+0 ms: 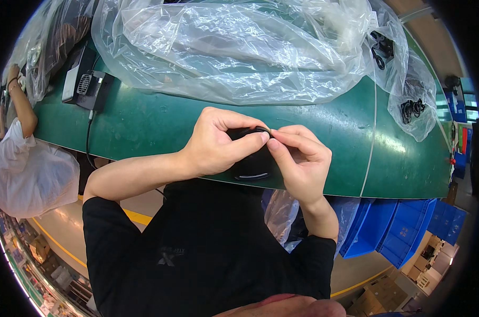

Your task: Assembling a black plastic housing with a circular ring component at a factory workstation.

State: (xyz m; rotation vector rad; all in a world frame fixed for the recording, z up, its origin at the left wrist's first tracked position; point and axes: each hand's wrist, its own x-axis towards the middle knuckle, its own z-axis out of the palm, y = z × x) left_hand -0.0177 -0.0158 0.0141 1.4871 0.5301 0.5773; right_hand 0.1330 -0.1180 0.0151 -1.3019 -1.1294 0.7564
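green bench (160, 124), clear plastic bags (234, 47), blue bins (403, 232)

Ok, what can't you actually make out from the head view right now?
- Small black object: both hands cover most of it, so its kind is unclear.
- What the left hand and right hand pinch at its top edge: too small.
- Contents of the clear plastic bags: blurred by folds and glare.
- Dark device on the green table: distorted near the rim.

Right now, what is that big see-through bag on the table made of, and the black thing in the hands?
The big bag looks like thin, glossy clear plastic: crinkled, see-through. The black thing, held by the left hand and right hand, seems smooth hard plastic, though it's mostly hidden.
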